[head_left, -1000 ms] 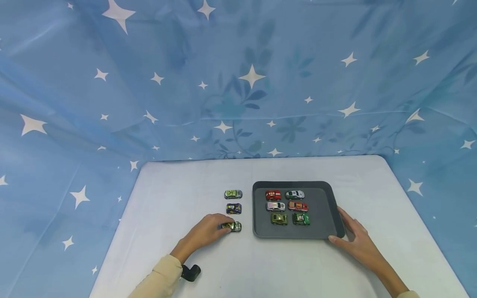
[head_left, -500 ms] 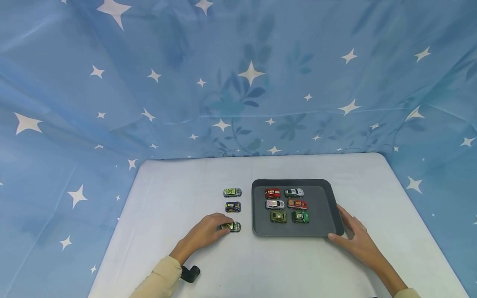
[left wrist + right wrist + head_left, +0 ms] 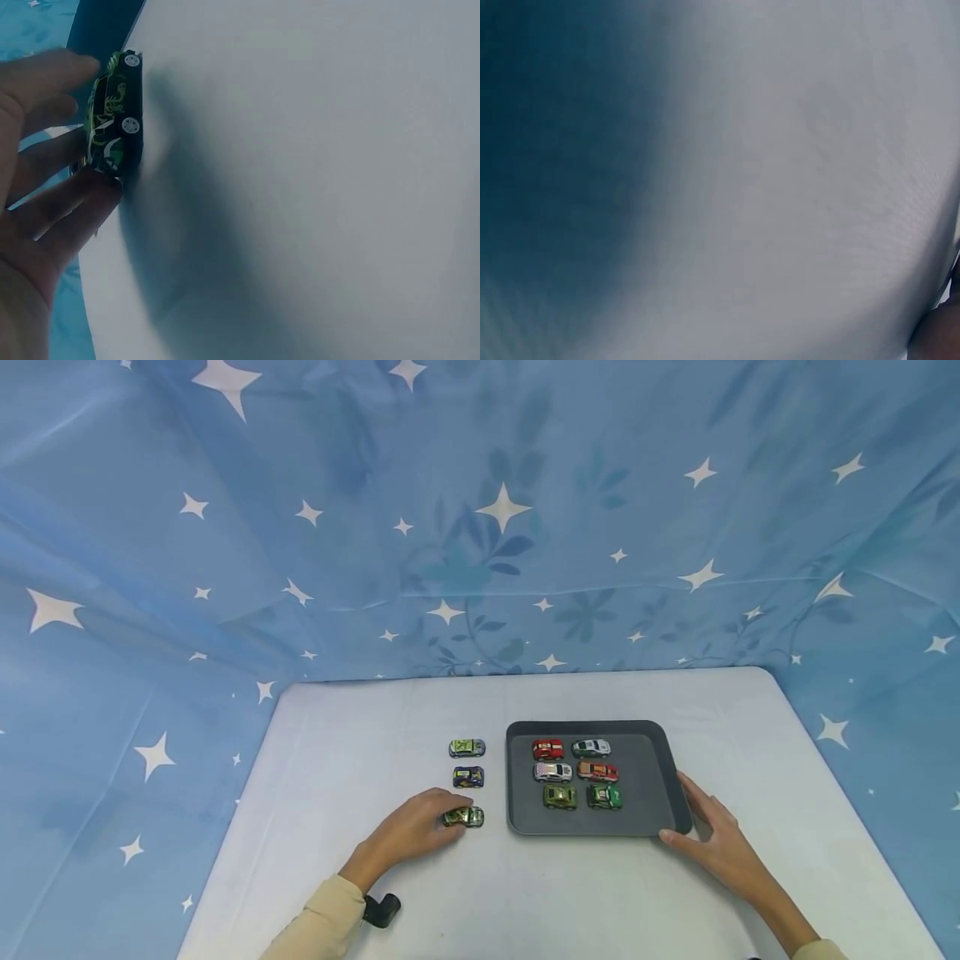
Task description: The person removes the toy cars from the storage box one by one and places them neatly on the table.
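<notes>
My left hand (image 3: 420, 822) is at a green patterned toy car (image 3: 468, 816) on the white table, thumb and fingertips spread about its two sides. In the left wrist view the thumb stands close to one end of this toy car (image 3: 116, 112), and the other fingertips are at its opposite end. My right hand (image 3: 716, 847) lies at the near right corner of a dark grey tray (image 3: 648, 818), thumb against the front edge and fingers along the right side. The right wrist view shows mostly blurred white cloth.
A dark blue toy car (image 3: 468, 777) and a yellow-green toy car (image 3: 467, 747) line up behind the left hand. The tray holds several toy cars, among them a red one (image 3: 547, 749) and a green one (image 3: 604, 797). A starry blue curtain (image 3: 480, 568) hangs behind the table.
The left thumb has drawn slightly away from the green patterned car, showing more of it. The right hand stays at the tray corner. The head view has shifted a little.
</notes>
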The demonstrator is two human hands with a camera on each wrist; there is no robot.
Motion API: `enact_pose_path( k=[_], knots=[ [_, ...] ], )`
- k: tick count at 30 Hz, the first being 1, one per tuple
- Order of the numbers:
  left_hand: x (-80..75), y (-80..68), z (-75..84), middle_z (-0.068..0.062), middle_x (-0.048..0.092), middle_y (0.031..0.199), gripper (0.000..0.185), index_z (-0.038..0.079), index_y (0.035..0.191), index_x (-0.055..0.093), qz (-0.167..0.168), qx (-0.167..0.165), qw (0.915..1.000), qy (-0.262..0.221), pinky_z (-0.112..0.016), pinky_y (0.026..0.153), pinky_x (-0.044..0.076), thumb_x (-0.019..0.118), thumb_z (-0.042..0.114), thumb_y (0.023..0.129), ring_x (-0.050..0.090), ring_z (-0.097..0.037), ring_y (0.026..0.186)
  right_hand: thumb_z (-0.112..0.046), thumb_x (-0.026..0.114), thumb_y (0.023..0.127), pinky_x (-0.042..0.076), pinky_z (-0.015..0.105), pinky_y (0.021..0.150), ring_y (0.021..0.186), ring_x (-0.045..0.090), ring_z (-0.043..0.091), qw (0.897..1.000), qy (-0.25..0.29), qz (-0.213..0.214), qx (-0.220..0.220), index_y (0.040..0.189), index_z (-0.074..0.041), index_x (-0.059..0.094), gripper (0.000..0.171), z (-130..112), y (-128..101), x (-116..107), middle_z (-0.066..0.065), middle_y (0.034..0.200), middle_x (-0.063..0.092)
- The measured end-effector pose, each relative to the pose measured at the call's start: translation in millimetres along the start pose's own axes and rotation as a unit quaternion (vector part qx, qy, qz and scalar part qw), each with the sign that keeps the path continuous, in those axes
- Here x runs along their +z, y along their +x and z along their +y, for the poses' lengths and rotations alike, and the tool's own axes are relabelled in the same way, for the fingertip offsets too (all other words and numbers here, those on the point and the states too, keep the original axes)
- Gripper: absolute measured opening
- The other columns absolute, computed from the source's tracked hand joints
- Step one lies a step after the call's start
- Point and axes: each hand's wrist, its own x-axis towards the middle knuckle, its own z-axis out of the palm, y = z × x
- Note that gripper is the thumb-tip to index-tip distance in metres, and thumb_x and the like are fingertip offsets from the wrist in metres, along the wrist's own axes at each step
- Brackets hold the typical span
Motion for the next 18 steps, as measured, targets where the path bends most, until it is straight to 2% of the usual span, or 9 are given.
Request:
enact_pose_path(
  k=[3, 6, 9, 12, 15, 18],
  knots=[
    [-2.8, -1.2, -1.0, -0.002, 0.076, 0.123, 0.039, 0.009, 0.133, 0.075, 0.038, 0.027, 0.9989, 0.003, -0.041, 0.098, 0.057, 0.081, 0.024, 0.097, 0.071, -0.019, 0.113, -0.028, 0.084, 0.093, 0.002, 0.076, 0.121, 0.14, 0.039, 0.066, 1.0, 0.0, 0.001, -0.001, 0.173, -0.014, 0.023, 0.101, 0, 0, -1, 0.038, 0.16, 0.038],
    [-7.9, -2.3, -1.9, -0.004, 0.07, 0.139, 0.052, 0.012, 0.144, 0.069, 0.066, 0.029, 0.9973, -0.007, -0.05, 0.107, 0.052, 0.079, 0.032, 0.097, 0.065, -0.025, 0.128, -0.028, 0.084, 0.093, 0.003, 0.077, 0.121, 0.141, 0.038, 0.066, 1.0, -0.001, -0.002, 0.002, 0.173, -0.015, 0.023, 0.101, -1, 1, -1, 0.038, 0.16, 0.037],
    [-12.1, -1.3, -3.2, -0.009, 0.048, 0.164, 0.075, 0.018, 0.163, 0.048, 0.068, 0.008, 0.9973, -0.027, -0.061, 0.119, 0.035, 0.075, 0.044, 0.098, 0.043, -0.032, 0.151, -0.03, 0.084, 0.093, 0.005, 0.079, 0.119, 0.141, 0.037, 0.066, 1.0, -0.003, -0.005, 0.008, 0.173, -0.016, 0.022, 0.102, -1, 0, -1, 0.038, 0.161, 0.037],
    [-15.0, 1.3, -4.3, -0.012, 0.024, 0.176, 0.093, 0.018, 0.172, 0.027, 0.064, -0.014, 0.9962, -0.057, -0.067, 0.124, 0.02, 0.073, 0.049, 0.097, 0.02, -0.036, 0.162, -0.029, 0.084, 0.093, 0.01, 0.084, 0.114, 0.142, 0.036, 0.066, 1.0, 0.0, -0.008, 0.013, 0.173, -0.017, 0.021, 0.102, -1, 0, -2, 0.038, 0.161, 0.037],
    [-17.6, 6.0, -3.5, -0.009, 0.017, 0.178, 0.098, 0.019, 0.174, 0.018, 0.067, -0.031, 0.9933, -0.089, -0.068, 0.125, 0.016, 0.073, 0.048, 0.098, 0.012, -0.034, 0.163, -0.029, 0.084, 0.093, 0.014, 0.086, 0.111, 0.141, 0.037, 0.066, 1.0, 0.002, -0.008, 0.014, 0.173, -0.016, 0.022, 0.102, -2, 0, -2, 0.039, 0.161, 0.037],
    [-21.2, 13.9, -1.1, -0.004, 0.016, 0.179, 0.098, 0.025, 0.175, 0.015, 0.065, -0.044, 0.9904, -0.114, -0.068, 0.124, 0.019, 0.072, 0.048, 0.099, 0.013, -0.031, 0.163, -0.03, 0.083, 0.093, 0.013, 0.085, 0.113, 0.142, 0.037, 0.066, 1.0, 0.001, -0.009, 0.017, 0.173, -0.016, 0.022, 0.102, -4, 1, -2, 0.039, 0.161, 0.036]
  ],
)
